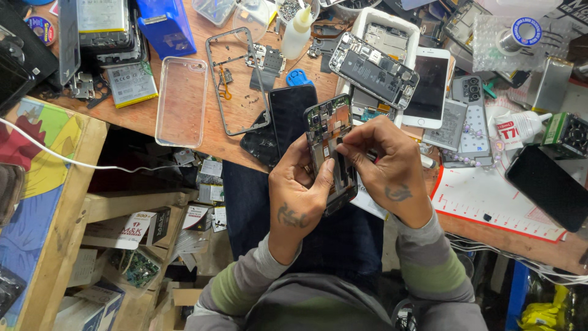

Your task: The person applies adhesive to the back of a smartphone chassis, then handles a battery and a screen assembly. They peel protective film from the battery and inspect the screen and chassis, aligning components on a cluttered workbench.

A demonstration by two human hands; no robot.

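My left hand (298, 191) grips an opened smartphone (328, 125) from its left side, holding it upright over my lap with the back cover off and the circuit parts showing. My right hand (386, 160) comes in from the right, its fingertips pinched on a small part at the middle of the phone. A thin tool shaft seems to run under my right palm, mostly hidden. Both wrists carry small tattoos, and grey-green sleeves cover my forearms.
The wooden bench (202, 132) holds a clear phone case (181, 101), a bare metal frame (236, 79), a black screen (293, 110), another opened phone (373, 70), a white phone (430, 86), a small squeeze bottle (296, 30) and a glue tube (517, 127). Boxes lie below left.
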